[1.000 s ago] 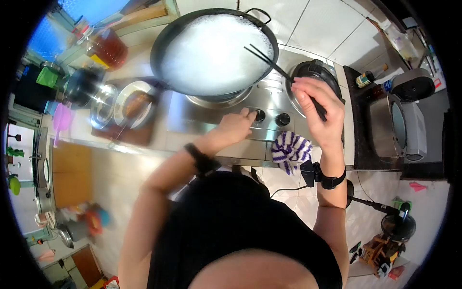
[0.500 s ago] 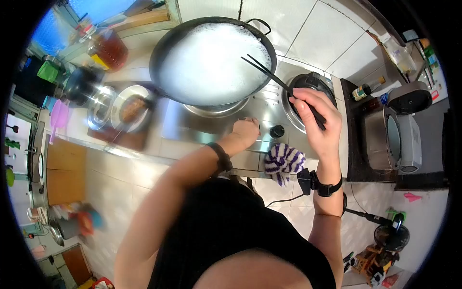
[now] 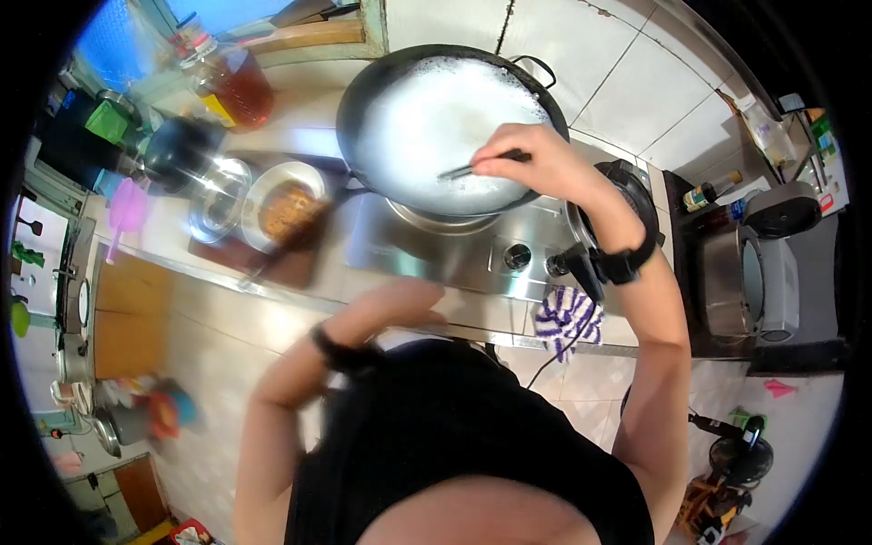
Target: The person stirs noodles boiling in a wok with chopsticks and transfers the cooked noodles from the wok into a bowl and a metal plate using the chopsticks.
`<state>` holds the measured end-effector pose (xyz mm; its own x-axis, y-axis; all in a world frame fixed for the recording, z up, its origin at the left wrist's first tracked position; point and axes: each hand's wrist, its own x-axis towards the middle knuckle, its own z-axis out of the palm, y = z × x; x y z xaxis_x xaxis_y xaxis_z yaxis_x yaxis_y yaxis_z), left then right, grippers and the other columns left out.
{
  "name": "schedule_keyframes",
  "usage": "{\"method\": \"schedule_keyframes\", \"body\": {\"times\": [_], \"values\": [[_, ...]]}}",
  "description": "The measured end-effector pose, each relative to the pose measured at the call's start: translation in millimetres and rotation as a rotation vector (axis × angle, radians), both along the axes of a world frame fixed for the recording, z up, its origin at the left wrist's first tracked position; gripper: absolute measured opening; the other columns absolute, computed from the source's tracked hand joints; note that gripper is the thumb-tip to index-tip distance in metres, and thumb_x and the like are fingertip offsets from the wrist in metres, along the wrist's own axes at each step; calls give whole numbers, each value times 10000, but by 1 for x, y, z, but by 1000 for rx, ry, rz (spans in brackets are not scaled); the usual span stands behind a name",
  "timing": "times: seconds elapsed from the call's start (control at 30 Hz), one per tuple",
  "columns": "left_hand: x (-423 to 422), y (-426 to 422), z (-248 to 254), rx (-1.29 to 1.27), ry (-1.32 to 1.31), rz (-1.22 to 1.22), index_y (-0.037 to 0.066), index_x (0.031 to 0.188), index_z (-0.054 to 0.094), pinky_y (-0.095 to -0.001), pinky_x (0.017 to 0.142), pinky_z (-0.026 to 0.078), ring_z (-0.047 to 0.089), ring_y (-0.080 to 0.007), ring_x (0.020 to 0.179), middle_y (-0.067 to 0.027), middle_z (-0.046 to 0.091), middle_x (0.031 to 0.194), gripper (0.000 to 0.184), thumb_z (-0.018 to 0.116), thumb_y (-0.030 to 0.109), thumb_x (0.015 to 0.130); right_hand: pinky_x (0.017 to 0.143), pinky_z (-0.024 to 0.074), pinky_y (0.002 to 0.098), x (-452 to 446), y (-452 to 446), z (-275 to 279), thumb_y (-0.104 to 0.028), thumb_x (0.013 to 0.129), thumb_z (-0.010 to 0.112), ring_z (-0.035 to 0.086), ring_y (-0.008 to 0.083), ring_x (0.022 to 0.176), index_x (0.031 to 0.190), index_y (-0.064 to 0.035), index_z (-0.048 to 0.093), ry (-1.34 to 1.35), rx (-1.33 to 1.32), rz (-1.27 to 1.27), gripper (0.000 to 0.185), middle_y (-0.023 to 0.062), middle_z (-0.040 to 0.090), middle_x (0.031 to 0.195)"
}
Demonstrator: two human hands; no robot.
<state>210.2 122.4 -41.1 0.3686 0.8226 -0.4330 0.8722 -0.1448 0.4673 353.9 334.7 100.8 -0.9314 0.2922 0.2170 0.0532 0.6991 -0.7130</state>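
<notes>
Black chopsticks (image 3: 461, 171) are gripped in my right hand (image 3: 536, 159), closed over the right part of a large black wok (image 3: 351, 127). Their tips reach down to the white, foamy liquid (image 3: 427, 118) filling it. My left hand (image 3: 400, 302), smeared by motion, hovers in front of the counter edge near my body; its fingers are too blurred to read. Between my hands, a stove knob (image 3: 518, 257) sits on the steel stove front (image 3: 436, 254). The wok rests on the left burner.
Left of the stove, a white bowl (image 3: 257, 216) of brown food stands beside a glass lid or bowl (image 3: 218, 202). A large bottle of reddish liquid (image 3: 238, 91) stands behind. A striped cloth (image 3: 568, 322) hangs at the front edge; a steel pot (image 3: 724, 282) is right.
My left hand has left the stove knob and moved toward my body. My right hand has swung left over the wok, lowering the chopsticks to the liquid. The view has shifted slightly.
</notes>
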Motion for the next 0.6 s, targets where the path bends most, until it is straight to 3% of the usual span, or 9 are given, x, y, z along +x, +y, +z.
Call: {"method": "schedule_keyframes", "body": {"times": [0.07, 0.1, 0.17, 0.27, 0.33, 0.4, 0.43, 0.53, 0.6], "values": [[-32, -30, -7, 42, -31, 53, 41, 1155, 574, -464, 786, 487, 612, -392, 922, -219, 647, 982, 520, 585, 468, 858, 682, 471, 251, -30, 18, -14, -154, 836, 690, 608, 138, 730, 934, -36, 711, -30, 154, -66, 155, 67, 659, 825], [-47, -45, -6, 42, -9, 158, 39, 1149, 579, -461, 768, 488, 614, -394, 906, -214, 652, 964, 516, 595, 461, 854, 679, 473, 251, -38, 39, -32, -166, 839, 688, 610, 137, 735, 940, -43, 713, 47, 77, -93, 161, 67, 659, 829], [-76, -76, -3, 40, 13, 265, 36, 1143, 584, -458, 751, 490, 616, -395, 889, -209, 657, 945, 511, 605, 455, 850, 680, 479, 250, -43, 65, -37, -185, 848, 681, 614, 134, 751, 956, -49, 714, 62, 253, -218, 176, 68, 664, 852], [-108, -116, 0, -12, -42, 410, 30, 1156, 591, -421, 691, 496, 637, -362, 805, -190, 668, 863, 494, 649, 403, 839, 685, 482, 251, -54, 74, -15, -199, 853, 677, 615, 136, 751, 960, -50, 714, 9, 272, -444, 187, 71, 667, 863], [-124, -135, 5, -94, -193, 641, 22, 1156, 598, -375, 640, 496, 643, -300, 724, -162, 669, 794, 473, 693, 342, 820, 694, 487, 263, -61, 80, -25, -242, 858, 672, 615, 148, 750, 966, -58, 715, -7, 336, -514, 218, 75, 670, 875], [-145, -155, -14, -93, -220, 762, 18, 1153, 601, -351, 617, 493, 634, -250, 686, -147, 664, 772, 465, 711, 314, 812, 724, 504, 340, -71, 80, -38, -350, 832, 676, 641, 261, 794, 925, -77, 729, -11, 452, -523, 293, 138, 685, 898], [-156, -161, -16, -69, -203, 769, 17, 1155, 600, -348, 610, 492, 631, -240, 677, -147, 665, 771, 464, 712, 312, 814, 721, 501, 339, -76, 70, -33, -347, 828, 681, 636, 283, 790, 930, -85, 728, -39, 334, -490, 285, 147, 681, 881], [-185, -166, -16, -20, -115, 819, 13, 1139, 601, -332, 586, 485, 617, -206, 653, -140, 651, 750, 425, 708, 279, 825, 686, 499, 288, -74, 47, -10, -277, 847, 680, 647, 171, 741, 960, -48, 717, -134, 39, -337, 259, 106, 693, 854], [-212, -174, -29, 75, -178, 846, -24, 983, 633, -310, 551, 467, 568, -154, 586, -70, 611, 675, 336, 701, 271, 838, 686, 499, 274, -57, 43, -3, -253, 851, 679, 643, 147, 735, 963, -39, 714, -155, 37, -354, 244, 94, 693, 852]]}}
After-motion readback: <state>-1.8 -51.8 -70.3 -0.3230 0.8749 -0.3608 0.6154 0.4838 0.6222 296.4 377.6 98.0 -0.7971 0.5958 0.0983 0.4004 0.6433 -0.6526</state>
